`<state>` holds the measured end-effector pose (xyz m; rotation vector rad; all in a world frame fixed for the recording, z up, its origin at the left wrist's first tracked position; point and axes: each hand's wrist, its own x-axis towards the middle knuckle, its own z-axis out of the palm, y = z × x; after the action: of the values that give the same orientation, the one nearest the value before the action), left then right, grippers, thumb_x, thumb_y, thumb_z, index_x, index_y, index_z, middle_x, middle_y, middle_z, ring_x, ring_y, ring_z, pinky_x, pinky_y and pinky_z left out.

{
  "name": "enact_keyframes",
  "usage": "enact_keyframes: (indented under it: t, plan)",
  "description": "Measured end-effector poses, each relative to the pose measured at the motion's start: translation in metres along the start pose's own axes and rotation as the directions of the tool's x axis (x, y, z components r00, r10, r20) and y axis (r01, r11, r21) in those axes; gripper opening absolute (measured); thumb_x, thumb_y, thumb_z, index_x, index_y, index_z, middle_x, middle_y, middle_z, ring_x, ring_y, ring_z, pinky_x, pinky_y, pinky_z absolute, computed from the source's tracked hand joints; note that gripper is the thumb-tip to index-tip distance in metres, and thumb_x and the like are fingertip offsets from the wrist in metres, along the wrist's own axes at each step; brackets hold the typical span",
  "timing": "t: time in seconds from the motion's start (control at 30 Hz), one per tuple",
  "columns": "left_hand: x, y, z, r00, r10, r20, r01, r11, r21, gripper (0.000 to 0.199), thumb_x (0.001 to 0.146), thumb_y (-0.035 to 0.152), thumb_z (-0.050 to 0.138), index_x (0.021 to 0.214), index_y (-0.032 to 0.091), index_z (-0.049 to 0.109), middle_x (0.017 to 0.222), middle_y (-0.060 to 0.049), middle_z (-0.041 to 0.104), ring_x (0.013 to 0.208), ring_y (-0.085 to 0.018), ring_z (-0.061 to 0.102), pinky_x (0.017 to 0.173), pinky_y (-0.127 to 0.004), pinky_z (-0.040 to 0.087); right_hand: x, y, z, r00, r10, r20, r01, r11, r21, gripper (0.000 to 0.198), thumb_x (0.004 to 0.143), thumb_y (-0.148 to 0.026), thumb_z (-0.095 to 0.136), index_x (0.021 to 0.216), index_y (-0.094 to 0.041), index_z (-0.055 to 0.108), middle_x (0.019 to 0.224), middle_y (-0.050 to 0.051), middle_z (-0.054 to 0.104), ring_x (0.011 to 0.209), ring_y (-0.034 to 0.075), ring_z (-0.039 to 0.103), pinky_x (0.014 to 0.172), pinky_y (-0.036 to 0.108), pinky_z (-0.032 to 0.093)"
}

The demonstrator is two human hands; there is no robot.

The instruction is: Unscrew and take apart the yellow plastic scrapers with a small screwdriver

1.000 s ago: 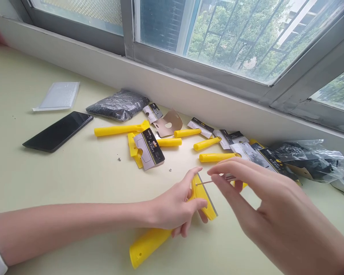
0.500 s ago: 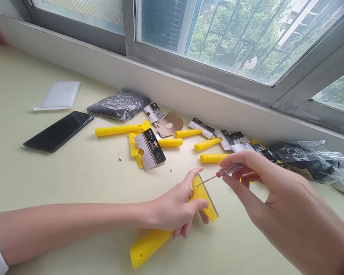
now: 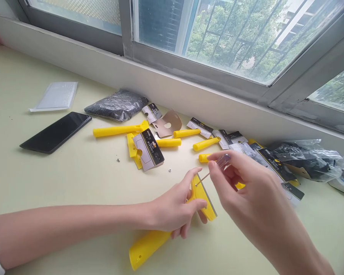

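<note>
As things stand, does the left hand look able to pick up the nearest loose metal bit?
Probably not: the left hand is gripping the scraper, though nothing seems to stand between it and the metal bit.

The right hand (image 3: pixel 250 189) has turned and shifted closer to the yellow scraper (image 3: pixel 202 193), its screwdriver (image 3: pixel 224 160) slanting more steeply. It covers more of a yellow handle (image 3: pixel 203 158) behind; a printed card (image 3: pixel 294 193) beside the wrist has come into view.
</note>
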<state>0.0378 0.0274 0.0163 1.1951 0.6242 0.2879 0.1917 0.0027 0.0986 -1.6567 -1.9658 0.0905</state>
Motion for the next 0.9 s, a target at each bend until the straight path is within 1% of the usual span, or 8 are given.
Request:
enact_keyframes:
  t: [0.1,0.3,0.43,0.57,0.63,0.73,0.8,0.9]
  plan:
    - [0.002,-0.004,0.000,1.000,0.006,-0.009,-0.006,1.000,-0.011,0.085,0.103,0.037,0.047,0.157,0.038,-0.018,0.101,-0.009,0.072,0.035,-0.007,0.052,0.035,-0.018,0.043,0.002,0.010,-0.008,0.999,0.010,-0.031,-0.006,0.993,0.118,0.015,0.092,-0.034,0.065,0.103,-0.026,0.070,0.085,0.002,0.072,0.067,0.017,0.067,0.054,0.027,0.051]
    - [0.003,-0.006,0.000,1.000,0.005,-0.008,-0.005,1.000,-0.005,0.082,0.103,0.035,0.044,0.158,0.035,-0.017,0.094,-0.008,0.074,0.033,-0.007,0.049,0.035,-0.018,0.043,-0.002,0.021,-0.026,0.984,-0.099,0.146,0.071,0.981,0.183,0.024,0.093,-0.043,0.063,0.111,-0.032,0.075,0.101,0.004,0.078,0.083,0.023,0.074,0.047,0.025,0.050]
    - [0.002,-0.005,0.001,1.000,0.004,-0.022,-0.004,1.000,-0.010,0.083,0.103,0.034,0.046,0.159,0.034,-0.015,0.100,-0.010,0.073,0.034,-0.006,0.050,0.035,-0.017,0.043,-0.001,0.013,-0.022,0.995,-0.076,0.059,0.075,0.997,0.020,0.035,0.103,-0.048,0.046,0.102,-0.028,0.074,0.081,0.003,0.075,0.064,0.018,0.067,0.053,0.027,0.046]
    - [0.001,-0.003,0.001,1.000,-0.012,-0.022,0.012,1.000,-0.006,0.083,0.103,0.035,0.046,0.158,0.036,-0.016,0.103,-0.010,0.073,0.035,-0.007,0.051,0.034,-0.017,0.042,0.001,0.015,-0.012,1.000,0.022,0.006,-0.020,0.962,-0.272,0.048,0.105,-0.056,0.033,0.083,-0.025,0.063,0.052,-0.002,0.055,0.043,0.014,0.046,0.051,0.028,0.037]
    - [0.001,-0.003,0.001,1.000,-0.014,-0.022,0.014,1.000,-0.007,0.082,0.103,0.034,0.046,0.158,0.036,-0.015,0.105,-0.011,0.072,0.036,-0.007,0.051,0.034,-0.017,0.043,0.001,0.018,-0.010,0.999,0.049,0.003,-0.046,0.943,-0.328,0.045,0.105,-0.053,0.033,0.081,-0.026,0.059,0.046,-0.005,0.047,0.040,0.014,0.040,0.048,0.027,0.033]
    - [0.001,-0.004,0.001,1.000,-0.013,-0.026,0.013,1.000,-0.011,0.081,0.103,0.034,0.046,0.158,0.038,-0.013,0.107,-0.011,0.072,0.037,-0.007,0.052,0.034,-0.017,0.043,0.000,0.020,-0.014,0.998,0.031,0.049,-0.019,0.973,-0.230,0.023,0.103,-0.041,0.042,0.100,-0.028,0.061,0.049,-0.007,0.049,0.038,0.013,0.041,0.044,0.025,0.032]
    - [0.001,-0.005,0.001,1.000,-0.012,-0.022,0.011,1.000,-0.012,0.082,0.103,0.034,0.046,0.158,0.037,-0.015,0.105,-0.011,0.073,0.035,-0.007,0.051,0.034,-0.017,0.043,-0.001,0.020,-0.019,0.995,-0.006,0.104,0.021,0.990,-0.143,0.017,0.100,-0.035,0.047,0.109,-0.029,0.060,0.059,-0.006,0.059,0.044,0.013,0.051,0.045,0.024,0.038]
    - [0.002,-0.005,0.001,1.000,-0.012,-0.023,0.011,1.000,-0.013,0.083,0.103,0.036,0.046,0.158,0.039,-0.016,0.105,-0.011,0.073,0.035,-0.007,0.052,0.034,-0.017,0.044,-0.002,0.020,-0.026,0.984,-0.100,0.147,0.114,0.989,-0.093,0.013,0.097,-0.033,0.052,0.103,-0.028,0.062,0.081,-0.001,0.069,0.065,0.015,0.065,0.056,0.024,0.047]
